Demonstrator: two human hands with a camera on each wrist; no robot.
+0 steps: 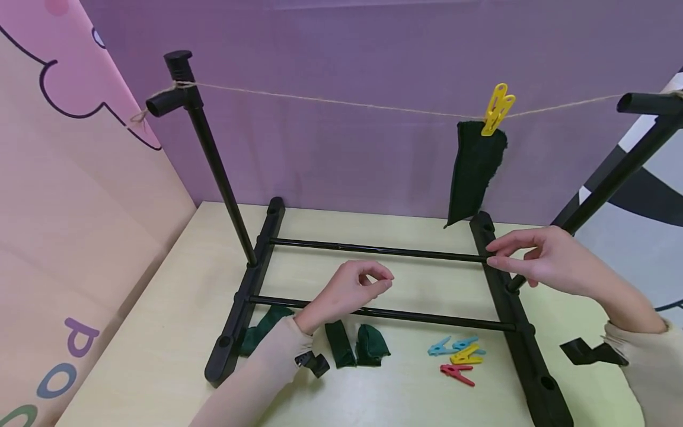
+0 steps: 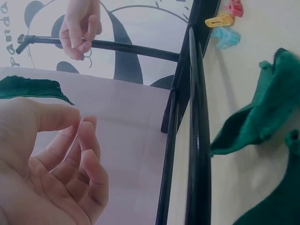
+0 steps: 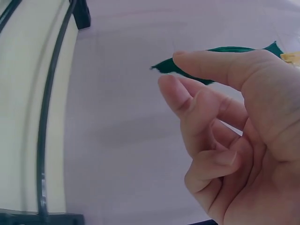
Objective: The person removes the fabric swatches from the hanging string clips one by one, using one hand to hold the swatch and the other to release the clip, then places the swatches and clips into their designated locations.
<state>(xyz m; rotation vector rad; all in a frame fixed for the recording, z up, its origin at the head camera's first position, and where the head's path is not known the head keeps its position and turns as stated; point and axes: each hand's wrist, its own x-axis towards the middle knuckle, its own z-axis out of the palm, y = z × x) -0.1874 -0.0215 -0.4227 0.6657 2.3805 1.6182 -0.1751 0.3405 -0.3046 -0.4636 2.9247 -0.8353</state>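
In the head view a dark green cloth (image 1: 476, 169) hangs from a string (image 1: 341, 104), clipped by a yellow clothespin (image 1: 498, 110). My right hand (image 1: 555, 261) hovers below and right of that cloth, near the rack's right side, fingers loosely bent around nothing. Over the rack's middle floats my left hand (image 1: 347, 290); its thumb and index tips come close together, and the left wrist view shows nothing held. Beneath it on the table lie green cloth pieces (image 1: 340, 344). Blue (image 1: 440, 347), yellow (image 1: 466, 354) and red (image 1: 457, 373) clothespins lie in a small group to their right.
The black rack has a left post (image 1: 221, 172), a right post (image 1: 624, 169) and two low crossbars (image 1: 373, 251) between its feet. A purple backdrop (image 1: 320, 160) stands behind the pale table (image 1: 160, 344). Black straps sit at both wrists.
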